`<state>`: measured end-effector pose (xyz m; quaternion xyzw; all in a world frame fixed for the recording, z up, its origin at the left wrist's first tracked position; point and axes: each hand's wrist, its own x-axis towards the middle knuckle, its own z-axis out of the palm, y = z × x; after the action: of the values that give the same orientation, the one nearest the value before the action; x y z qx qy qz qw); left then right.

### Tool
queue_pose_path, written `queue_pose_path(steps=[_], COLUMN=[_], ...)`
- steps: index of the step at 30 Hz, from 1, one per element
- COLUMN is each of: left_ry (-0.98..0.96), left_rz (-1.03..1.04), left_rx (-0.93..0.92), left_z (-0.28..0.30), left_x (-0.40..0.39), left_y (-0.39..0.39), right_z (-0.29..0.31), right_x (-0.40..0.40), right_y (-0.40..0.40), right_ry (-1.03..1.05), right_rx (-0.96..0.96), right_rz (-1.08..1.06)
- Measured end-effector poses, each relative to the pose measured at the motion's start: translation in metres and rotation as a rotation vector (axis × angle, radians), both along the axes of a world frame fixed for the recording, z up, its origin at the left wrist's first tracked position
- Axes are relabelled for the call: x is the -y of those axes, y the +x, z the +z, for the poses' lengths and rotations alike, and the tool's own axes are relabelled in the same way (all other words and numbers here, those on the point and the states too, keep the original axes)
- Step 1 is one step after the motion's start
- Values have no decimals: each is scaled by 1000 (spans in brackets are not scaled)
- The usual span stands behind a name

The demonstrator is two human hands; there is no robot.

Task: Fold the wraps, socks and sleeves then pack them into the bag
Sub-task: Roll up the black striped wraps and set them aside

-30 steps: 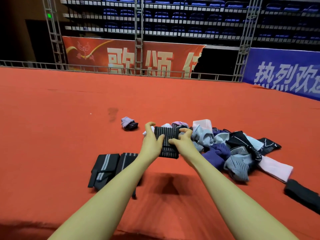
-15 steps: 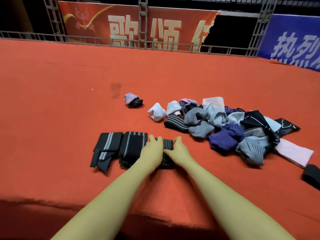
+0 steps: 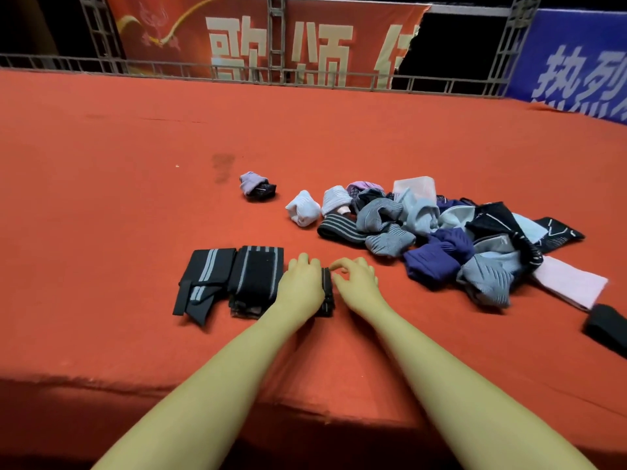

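A folded black wrap with grey stripes (image 3: 327,293) lies on the red table near the front edge. My left hand (image 3: 301,283) lies palm down on top of it and covers most of it. My right hand (image 3: 357,279) is just to its right, fingers loosely curled, with the fingertips against the wrap's right edge. Two more folded black striped wraps (image 3: 207,279) (image 3: 258,276) lie side by side directly to the left. An unsorted pile of grey, purple, black and pale socks and sleeves (image 3: 441,239) sits to the right. No bag is in view.
A white rolled sock (image 3: 303,209) and a lilac-and-black rolled pair (image 3: 257,186) lie apart behind the wraps. A pink sleeve (image 3: 570,283) and a black item (image 3: 607,329) lie at the far right. The table's front edge (image 3: 237,385) is close to me. A metal railing (image 3: 305,74) runs along the far side.
Both hands brought the folded wrap from above the pile down to the table beside the two folded wraps. My right hand has since slid off to its right edge.
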<state>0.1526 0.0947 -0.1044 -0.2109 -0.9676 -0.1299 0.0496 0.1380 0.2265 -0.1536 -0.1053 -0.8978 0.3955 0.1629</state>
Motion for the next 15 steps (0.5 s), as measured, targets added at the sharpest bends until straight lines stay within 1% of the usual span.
queue_pose_path(steps=[4, 8, 11, 15], left_ry=[74, 154, 205, 229], left_rz=[1, -52, -62, -64], left_rx=[-22, 1, 19, 61], left_z=[8, 15, 21, 25], left_x=[-15, -34, -49, -65], left_y=[8, 16, 12, -5], right_z=[28, 44, 50, 59], right_x=[-18, -38, -55, -70], right_y=[36, 63, 65, 48], right_ry=[2, -29, -7, 106], right_rx=[-11, -81, -46, 33], right_rz=[-4, -27, -60, -25])
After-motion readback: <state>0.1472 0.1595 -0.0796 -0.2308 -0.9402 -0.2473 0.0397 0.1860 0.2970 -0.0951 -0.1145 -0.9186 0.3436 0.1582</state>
